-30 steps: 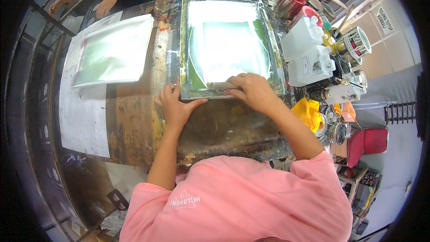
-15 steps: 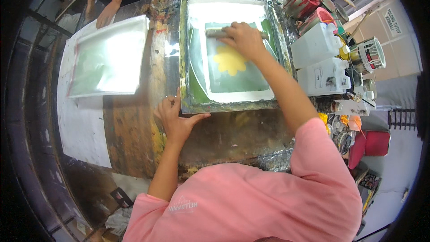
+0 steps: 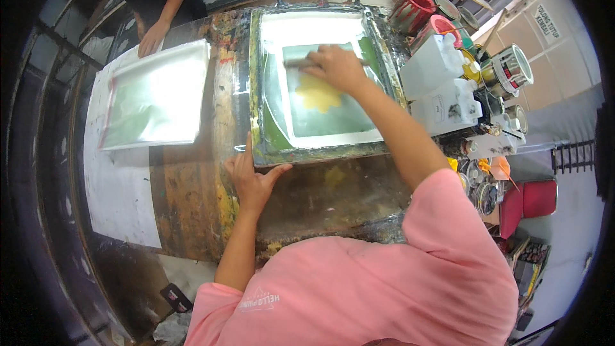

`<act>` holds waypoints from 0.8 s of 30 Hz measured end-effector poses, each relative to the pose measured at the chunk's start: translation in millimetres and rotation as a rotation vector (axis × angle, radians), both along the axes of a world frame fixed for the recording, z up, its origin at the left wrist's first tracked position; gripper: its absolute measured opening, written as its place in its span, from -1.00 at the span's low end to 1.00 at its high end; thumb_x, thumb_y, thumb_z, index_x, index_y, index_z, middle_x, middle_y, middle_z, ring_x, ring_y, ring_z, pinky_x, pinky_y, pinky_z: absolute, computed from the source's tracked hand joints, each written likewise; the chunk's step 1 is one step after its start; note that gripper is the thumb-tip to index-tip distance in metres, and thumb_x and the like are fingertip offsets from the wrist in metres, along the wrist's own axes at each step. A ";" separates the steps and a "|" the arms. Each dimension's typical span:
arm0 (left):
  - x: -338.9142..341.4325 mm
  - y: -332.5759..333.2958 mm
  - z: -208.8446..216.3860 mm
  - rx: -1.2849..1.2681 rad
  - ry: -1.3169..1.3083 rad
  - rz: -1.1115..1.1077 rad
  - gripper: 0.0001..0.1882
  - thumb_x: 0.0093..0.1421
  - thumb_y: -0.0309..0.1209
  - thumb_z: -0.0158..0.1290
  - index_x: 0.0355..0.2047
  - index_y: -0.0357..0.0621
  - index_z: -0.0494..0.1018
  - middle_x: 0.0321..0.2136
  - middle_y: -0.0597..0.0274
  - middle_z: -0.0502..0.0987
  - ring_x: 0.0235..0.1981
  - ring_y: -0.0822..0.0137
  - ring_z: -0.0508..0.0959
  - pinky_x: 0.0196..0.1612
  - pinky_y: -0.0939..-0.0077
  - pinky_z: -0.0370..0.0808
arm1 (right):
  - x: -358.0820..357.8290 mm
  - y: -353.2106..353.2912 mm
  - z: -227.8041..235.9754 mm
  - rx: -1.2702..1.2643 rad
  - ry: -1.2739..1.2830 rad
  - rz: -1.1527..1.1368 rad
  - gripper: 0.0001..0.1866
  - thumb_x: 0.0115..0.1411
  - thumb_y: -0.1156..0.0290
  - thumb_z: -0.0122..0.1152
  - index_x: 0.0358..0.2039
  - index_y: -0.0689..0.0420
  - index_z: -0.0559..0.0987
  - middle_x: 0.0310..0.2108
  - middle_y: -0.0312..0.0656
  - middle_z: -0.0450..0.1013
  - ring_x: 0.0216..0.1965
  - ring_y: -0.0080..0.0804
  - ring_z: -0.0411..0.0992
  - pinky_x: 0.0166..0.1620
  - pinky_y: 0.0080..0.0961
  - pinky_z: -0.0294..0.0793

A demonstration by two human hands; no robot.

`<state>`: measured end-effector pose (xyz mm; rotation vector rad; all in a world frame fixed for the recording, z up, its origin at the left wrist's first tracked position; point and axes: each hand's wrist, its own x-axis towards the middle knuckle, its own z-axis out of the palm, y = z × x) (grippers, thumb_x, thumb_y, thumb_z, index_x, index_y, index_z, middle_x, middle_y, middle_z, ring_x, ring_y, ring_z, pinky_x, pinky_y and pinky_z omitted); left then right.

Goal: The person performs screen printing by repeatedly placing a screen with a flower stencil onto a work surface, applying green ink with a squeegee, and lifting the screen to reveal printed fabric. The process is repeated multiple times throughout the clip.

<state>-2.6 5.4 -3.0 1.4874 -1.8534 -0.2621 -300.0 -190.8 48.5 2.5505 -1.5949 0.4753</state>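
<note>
A printing screen in a paint-stained frame [image 3: 255,83] lies on the worktable, with green mesh around a pale rectangular area. A yellow flower shape [image 3: 318,96] shows through its middle, slightly blurred. My right hand [image 3: 339,67] grips a long, narrow squeegee [image 3: 296,63], which lies crosswise on the mesh just beyond the flower. At the frame's near left corner is my left hand [image 3: 246,176], spread open, its index finger along the left side and its thumb along the near edge.
To the left, another person's hand [image 3: 152,40] rests at the far edge of a stack of clear plastic sheets [image 3: 157,99] over white paper [image 3: 122,198]. White jugs [image 3: 435,64], a red-stained paint bucket [image 3: 412,9] and other cans crowd the right side. A red chair [image 3: 539,198] stands beyond.
The squeegee in my right hand has come slightly nearer to me, closer to the flower. The whole view has shifted a little. My left hand keeps its place at the corner.
</note>
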 end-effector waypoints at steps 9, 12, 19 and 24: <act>-13.2 2.9 26.1 0.071 0.328 -0.045 0.03 0.07 -0.01 0.52 0.39 -0.36 0.35 -0.20 0.11 0.61 -0.09 0.21 0.51 0.15 0.22 0.36 | 26.5 187.9 70.0 0.165 -0.023 -0.031 -0.56 0.33 -0.03 0.29 -0.14 0.12 0.57 -0.21 -0.07 0.51 -0.14 -0.07 0.56 -0.22 -0.09 0.61; -34.2 -8.6 62.1 0.008 0.687 -0.050 -0.09 0.19 -0.18 0.46 0.39 -0.40 0.32 -0.03 0.00 0.61 0.05 0.20 0.54 0.20 0.29 0.42 | 23.9 185.7 107.2 -0.051 -0.060 0.025 -0.62 0.31 0.05 0.31 -0.16 0.13 0.58 -0.19 -0.05 0.50 -0.08 -0.02 0.51 -0.03 -0.10 0.51; -32.5 -54.4 117.2 -0.181 0.502 -0.123 -0.15 0.39 -0.10 0.22 0.49 -0.36 0.17 0.29 -0.18 0.38 0.31 -0.01 0.39 0.37 0.08 0.25 | 23.8 93.9 204.6 -0.519 -0.080 -0.011 -0.59 0.31 -0.01 0.19 -0.33 0.13 0.65 -0.41 -0.06 0.60 -0.26 -0.06 0.58 -0.10 -0.05 0.36; -16.7 -21.8 57.4 0.130 -0.407 0.060 0.00 0.40 0.30 -0.05 0.58 -0.15 0.05 0.47 -0.36 0.12 0.52 -0.29 0.07 0.50 -0.43 -0.21 | 15.6 63.5 246.2 -0.409 -0.107 0.017 -0.47 0.34 -0.04 0.04 -0.35 0.23 0.68 -0.43 0.08 0.63 -0.32 0.08 0.61 -0.05 0.07 0.40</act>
